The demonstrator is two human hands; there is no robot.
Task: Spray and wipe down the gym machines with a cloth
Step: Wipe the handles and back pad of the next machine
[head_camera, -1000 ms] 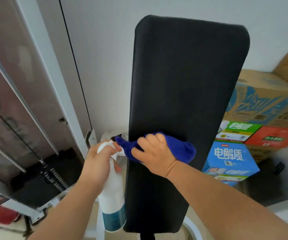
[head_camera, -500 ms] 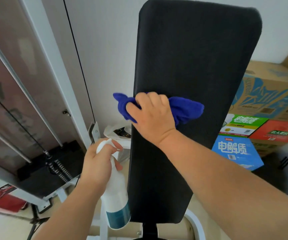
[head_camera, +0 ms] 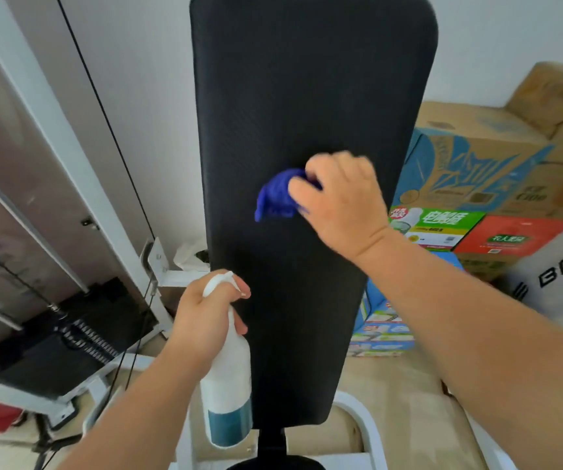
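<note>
Right hand (head_camera: 342, 201) presses bunched blue cloth (head_camera: 278, 195) on textured black pad (head_camera: 307, 96); left hand (head_camera: 205, 317) grips white spray bottle (head_camera: 227, 378).

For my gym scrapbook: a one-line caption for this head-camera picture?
Right hand wipes the black pad with a blue cloth; left hand holds a spray bottle.

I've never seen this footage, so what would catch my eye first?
The tall black backrest pad fills the centre, with the right hand pressing a blue cloth against its middle. Lower left, the left hand grips a white spray bottle, and colourful cardboard boxes are stacked at right.
</note>
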